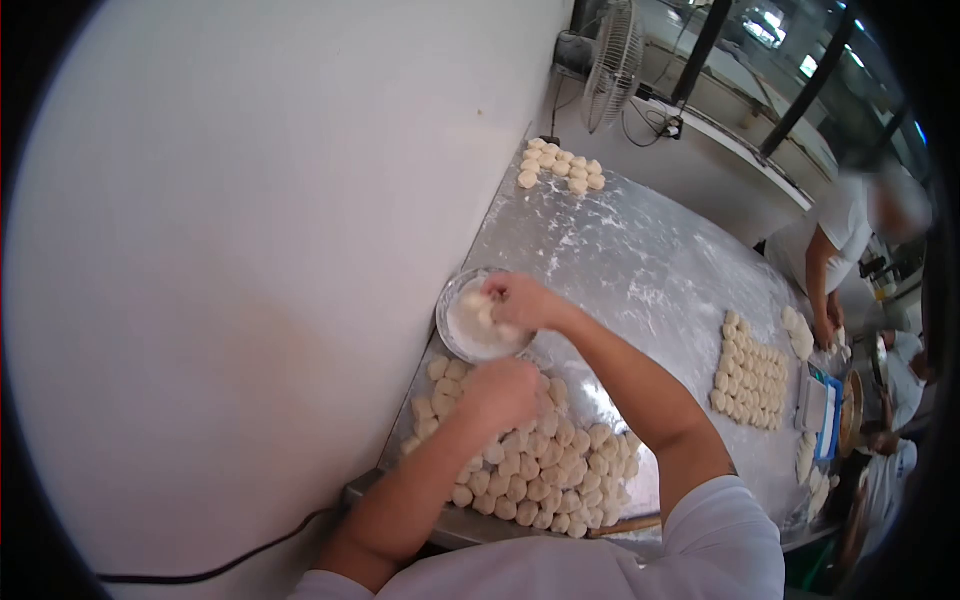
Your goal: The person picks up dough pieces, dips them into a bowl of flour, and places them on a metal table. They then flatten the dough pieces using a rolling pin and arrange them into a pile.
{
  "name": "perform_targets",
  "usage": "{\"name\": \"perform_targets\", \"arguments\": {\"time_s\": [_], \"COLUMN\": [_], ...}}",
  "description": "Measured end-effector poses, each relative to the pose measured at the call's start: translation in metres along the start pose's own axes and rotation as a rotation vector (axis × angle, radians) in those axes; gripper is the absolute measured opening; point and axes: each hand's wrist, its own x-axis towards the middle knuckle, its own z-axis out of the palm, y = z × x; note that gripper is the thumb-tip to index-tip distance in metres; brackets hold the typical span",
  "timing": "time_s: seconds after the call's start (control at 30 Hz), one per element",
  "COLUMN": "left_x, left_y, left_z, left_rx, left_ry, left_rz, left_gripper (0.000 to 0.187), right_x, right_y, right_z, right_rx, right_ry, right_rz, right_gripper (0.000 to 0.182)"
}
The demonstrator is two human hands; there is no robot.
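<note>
A metal bowl [446, 325] with white flour inside stands against the wall, and several pale dough pieces [485, 316] lie in it, blurred. Over the bowl's far side is my right hand [524, 301], its fingers curled together; what they hold, if anything, I cannot make out. My left hand [506, 392] is by the bowl's near rim, above a large spread of dough balls [530, 475]. Motion smears it and its fingers are hidden, so its grip does not show.
More dough balls [560, 163] sit at the table's far end, below a fan [612, 65]. A block of dough balls [748, 372] lies to the right, near a blue-and-white scale [822, 412]. A wooden stick [625, 525] rests up front. A co-worker [835, 230] handles dough across the floury metal table [640, 270].
</note>
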Motion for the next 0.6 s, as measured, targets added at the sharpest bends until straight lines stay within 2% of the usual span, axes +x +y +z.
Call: {"name": "perform_targets", "arguments": {"time_s": [0.03, 0.13, 0.23, 0.33, 0.4, 0.5, 0.6], "left_x": [-0.003, -0.003, 0.001, 0.007, 0.009, 0.017, 0.019], "left_y": [-0.003, -0.017, -0.023, -0.022, -0.02, -0.023, -0.019], "left_z": [-0.011, -0.024, -0.025, -0.02, -0.02, -0.009, -0.009], "left_rx": [-0.059, -0.159, -0.146, -0.159, -0.172, -0.151, -0.145], "left_ry": [0.072, 0.266, 0.408, 0.45, 0.438, 0.454, 0.375], "left_rz": [-0.031, -0.109, -0.128, -0.128, -0.138, -0.088, -0.101], "left_gripper": [0.017, 0.017, 0.02, 0.023, 0.026, 0.025, 0.024], "right_x": [-0.006, -0.05, -0.116, -0.17, -0.196, -0.214, -0.229], "right_y": [-0.001, -0.008, -0.013, -0.004, -0.012, 0.047, 0.056], "right_z": [-0.011, -0.046, -0.062, -0.06, -0.051, 0.007, 0.003], "right_rx": [0.235, 0.792, 0.895, 0.533, 0.135, -0.421, -0.237], "right_ry": [0.035, 0.046, 0.134, 0.193, 0.211, 0.048, -0.039], "right_rz": [0.084, 0.148, 0.189, 0.345, 0.422, 0.193, 0.168], "right_gripper": [0.039, 0.04, 0.042, 0.039, 0.04, 0.044, 0.053]}}
